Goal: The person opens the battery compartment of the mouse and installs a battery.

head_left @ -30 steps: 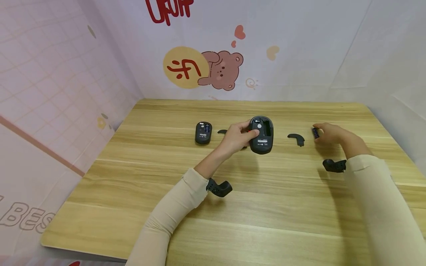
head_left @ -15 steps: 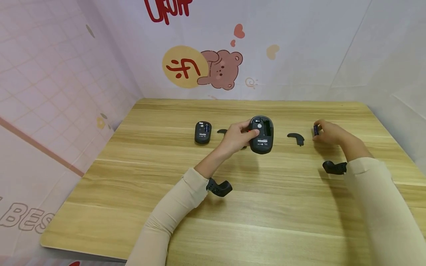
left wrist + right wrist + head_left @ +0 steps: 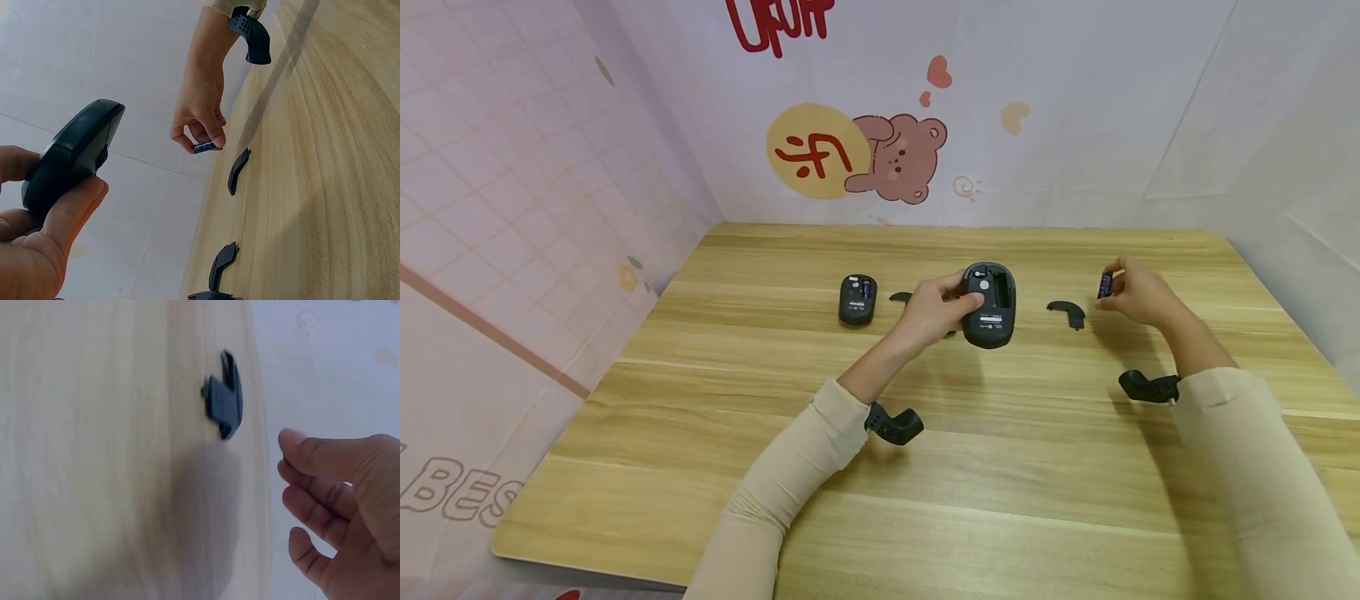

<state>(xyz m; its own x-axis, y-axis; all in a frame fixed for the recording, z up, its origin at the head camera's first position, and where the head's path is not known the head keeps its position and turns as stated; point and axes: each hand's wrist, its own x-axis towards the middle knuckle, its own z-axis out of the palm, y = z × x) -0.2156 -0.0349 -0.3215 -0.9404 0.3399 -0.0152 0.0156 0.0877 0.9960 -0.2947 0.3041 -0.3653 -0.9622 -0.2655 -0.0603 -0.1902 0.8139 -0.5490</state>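
Observation:
My left hand (image 3: 927,312) grips a black computer mouse (image 3: 989,327) above the table, its underside turned to the head camera. The mouse's battery compartment lies uncovered and looks dark inside. Off to the right, my right hand (image 3: 1141,293) pinches a small dark blue battery (image 3: 1105,284) between thumb and fingertips, held up above the table. The left wrist view shows the battery (image 3: 203,147) sticking out below the fingertips. On the table between the two hands lies a curved black battery cover (image 3: 1067,314), also seen close up in the right wrist view.
A second black mouse (image 3: 857,300) lies underside up at the left, with a battery visible in its compartment. Another black cover (image 3: 900,296) lies partly hidden behind my left hand. The wooden tabletop (image 3: 1000,483) meets a printed cloth backdrop (image 3: 1060,167) at the back.
My right hand has lifted the battery up from the table and shifted slightly left with it. My left hand holds the mouse in the same place.

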